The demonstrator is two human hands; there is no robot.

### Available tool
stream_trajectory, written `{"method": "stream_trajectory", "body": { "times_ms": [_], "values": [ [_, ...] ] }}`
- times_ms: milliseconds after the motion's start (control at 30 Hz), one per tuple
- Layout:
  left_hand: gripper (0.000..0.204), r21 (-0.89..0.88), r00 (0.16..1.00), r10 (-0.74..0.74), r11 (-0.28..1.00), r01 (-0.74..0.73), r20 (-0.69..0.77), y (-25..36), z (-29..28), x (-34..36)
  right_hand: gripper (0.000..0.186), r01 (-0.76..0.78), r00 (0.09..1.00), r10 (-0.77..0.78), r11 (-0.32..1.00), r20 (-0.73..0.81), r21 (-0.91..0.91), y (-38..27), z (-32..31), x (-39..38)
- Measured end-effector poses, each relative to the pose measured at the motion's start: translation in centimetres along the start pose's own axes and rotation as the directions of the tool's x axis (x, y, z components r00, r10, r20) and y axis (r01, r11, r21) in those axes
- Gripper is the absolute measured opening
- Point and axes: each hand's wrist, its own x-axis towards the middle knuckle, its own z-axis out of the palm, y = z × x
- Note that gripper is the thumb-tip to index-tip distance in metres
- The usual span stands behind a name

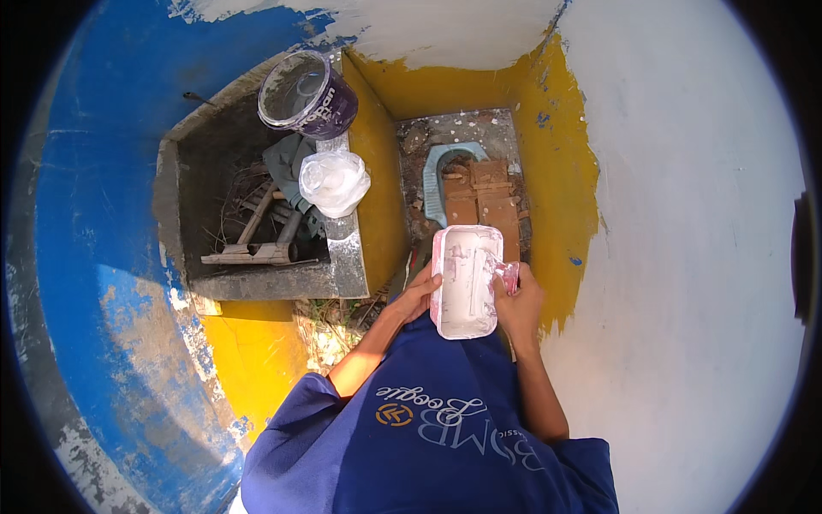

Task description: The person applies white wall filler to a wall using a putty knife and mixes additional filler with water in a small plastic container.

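A rectangular paint tray (467,287), pinkish on the outside and coated inside with white paint, is held in front of my body. My left hand (417,294) grips its left side, with the thumb over the rim. At the right side, my right hand (520,307) is closed around a pink, paint-smeared handle (509,276). Whether this handle belongs to the tray or to a separate tool, I cannot tell. White paint lies in streaks and thicker patches across the tray's inside.
On the ledge at left stand a dark purple paint bucket (321,107) and a white plastic bag (336,182). The concrete basin (197,171) holds bamboo pieces (257,250) and dark cloth. Ahead, brown cardboard (488,197) partly covers a light-blue squat toilet (434,184). A white-and-yellow wall (668,257) rises at right.
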Motion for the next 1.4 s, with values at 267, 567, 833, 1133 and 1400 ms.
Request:
{"method": "stream_trajectory", "body": {
  "times_ms": [267, 567, 833, 1133, 1400],
  "values": [
    [0.106, -0.068, 0.923, 0.310, 0.941, -0.333, -0.228, 0.5, -1.9, -4.6, 0.022, 0.433, 0.870, -0.402, 0.900, 0.286, -0.050, -5.6, 5.2, 3.0],
    [0.097, -0.102, 0.799, 0.404, 0.864, -0.494, -0.445, 3.0, -10.9, -7.6, 0.020, 0.545, 0.633, -0.424, 0.838, 0.648, 0.016, -14.5, 15.5, 8.2],
    [0.085, -0.184, 0.681, 0.370, 0.782, -0.595, -0.632, 2.8, -17.6, -9.3, 0.029, 0.712, 0.441, -0.603, 0.686, 0.665, 0.150, -19.2, 25.5, 14.9],
    [0.079, -0.257, 0.618, 0.400, 0.658, -0.708, -0.677, 2.9, -19.4, -9.8, 0.018, 0.803, 0.361, -0.457, 0.596, 0.813, -0.022, -18.6, 29.1, 18.3],
    [0.077, -0.201, 0.531, 0.430, 0.607, -0.768, -0.730, 2.0, -18.0, -10.0, 0.025, 0.090, 0.336, 0.135, 0.981, 0.932, -0.175, -15.8, 31.0, 21.2]
  ]
}}
